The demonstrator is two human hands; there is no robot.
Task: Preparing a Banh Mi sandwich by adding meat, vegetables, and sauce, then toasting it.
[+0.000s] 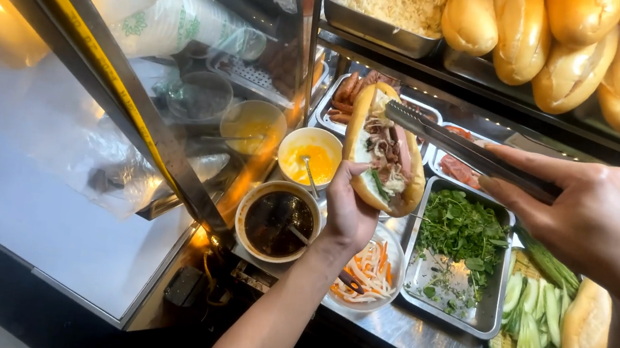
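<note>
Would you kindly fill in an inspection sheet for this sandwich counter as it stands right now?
Surface: stainless steel counter, crowded with trays and bowls.
Job's things: split bread roll filled with sliced meat; long metal tongs with tips at the filling.
Clutter: steel tray of green herbs, bowl of dark sauce, bowl of yellow sauce, bowl of carrot shreds, sliced cucumber.
Hands: left hand holds the roll; right hand grips the tongs.
Cables: nothing seen.
Surroundings: golden bread loaves on the shelf above.

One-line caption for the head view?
Left hand holds filled sandwich; right hand holds metal tongs above herb tray.
</note>
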